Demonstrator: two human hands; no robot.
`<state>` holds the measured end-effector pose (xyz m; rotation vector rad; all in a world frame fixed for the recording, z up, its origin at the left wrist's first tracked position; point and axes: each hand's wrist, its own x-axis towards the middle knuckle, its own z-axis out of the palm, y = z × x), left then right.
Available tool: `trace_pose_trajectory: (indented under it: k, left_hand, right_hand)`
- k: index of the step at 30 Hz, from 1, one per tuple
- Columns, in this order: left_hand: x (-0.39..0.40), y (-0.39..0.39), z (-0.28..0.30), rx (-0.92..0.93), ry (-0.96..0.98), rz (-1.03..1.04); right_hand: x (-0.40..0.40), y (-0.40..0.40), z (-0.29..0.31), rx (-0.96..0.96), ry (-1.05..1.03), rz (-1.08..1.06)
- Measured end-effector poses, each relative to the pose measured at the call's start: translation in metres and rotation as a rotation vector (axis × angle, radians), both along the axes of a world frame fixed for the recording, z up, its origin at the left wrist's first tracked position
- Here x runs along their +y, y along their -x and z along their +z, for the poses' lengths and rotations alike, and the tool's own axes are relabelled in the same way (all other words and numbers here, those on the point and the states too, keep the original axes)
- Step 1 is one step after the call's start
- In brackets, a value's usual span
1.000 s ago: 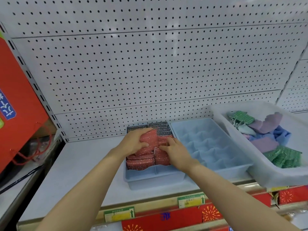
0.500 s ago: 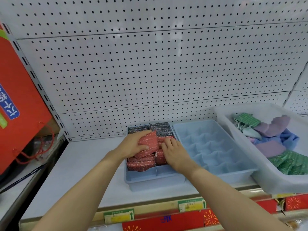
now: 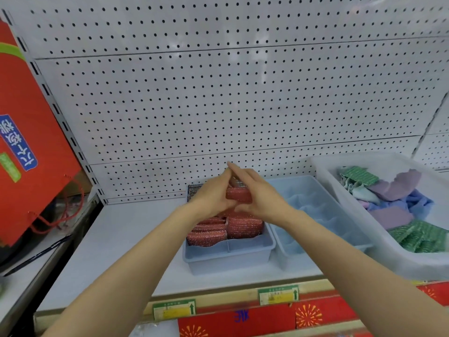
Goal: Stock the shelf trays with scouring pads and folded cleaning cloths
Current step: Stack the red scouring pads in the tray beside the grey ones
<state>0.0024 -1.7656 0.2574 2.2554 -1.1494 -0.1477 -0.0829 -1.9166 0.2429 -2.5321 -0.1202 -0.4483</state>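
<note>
Both hands, left hand [image 3: 213,200] and right hand [image 3: 261,199], clasp one red pad [image 3: 239,193] above the left tray [image 3: 228,255] near the shelf's front edge; best squeeze it flat, then slide it upright among the packed rows.

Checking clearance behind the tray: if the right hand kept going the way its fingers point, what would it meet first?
Probably the pegboard wall: the right hand points up and away over the tray. Depth is unclear.
</note>
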Motion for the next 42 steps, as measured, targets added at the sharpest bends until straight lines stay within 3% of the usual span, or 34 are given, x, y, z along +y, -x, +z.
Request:
trace_pose_trajectory:
  k: [4,7,10,13,17,21,28,34,39,42]
  left_hand:
    - [0.007,-0.003,-0.021,0.039,-0.035,-0.044]
    - [0.031,-0.011,-0.059,-0.044,-0.288,-0.011]
    - [0.043,-0.013,-0.095,-0.219,-0.487,0.021]
    - [0.044,-0.017,-0.106,-0.295,-0.483,0.031]
    - [0.048,-0.016,-0.11,-0.342,-0.475,0.015]
    - [0.05,-0.015,-0.112,-0.361,-0.474,-0.001]
    - [0.052,-0.015,-0.115,-0.395,-0.477,0.012]
    - [0.052,-0.015,-0.116,-0.408,-0.488,0.012]
    - [0.054,-0.016,-0.115,-0.424,-0.503,-0.009]
    - [0.055,-0.014,-0.114,-0.429,-0.488,0.0]
  right_hand:
    - [-0.011,0.01,-0.016,0.137,0.06,-0.095]
    - [-0.019,0.024,-0.036,0.15,-0.15,-0.113]
    - [-0.014,0.022,-0.042,0.103,-0.182,-0.101]
    - [-0.005,0.015,-0.044,0.106,-0.17,-0.094]
    - [0.002,0.016,-0.057,0.134,0.211,-0.154]
    - [0.008,0.007,-0.058,0.04,0.384,-0.164]
    - [0.009,-0.003,-0.067,0.193,0.697,-0.173]
    - [-0.001,-0.013,-0.082,0.325,0.682,-0.107]
    - [-0.001,-0.023,-0.087,0.33,0.831,-0.091]
    - [-0.001,-0.019,-0.086,0.364,0.675,-0.022]
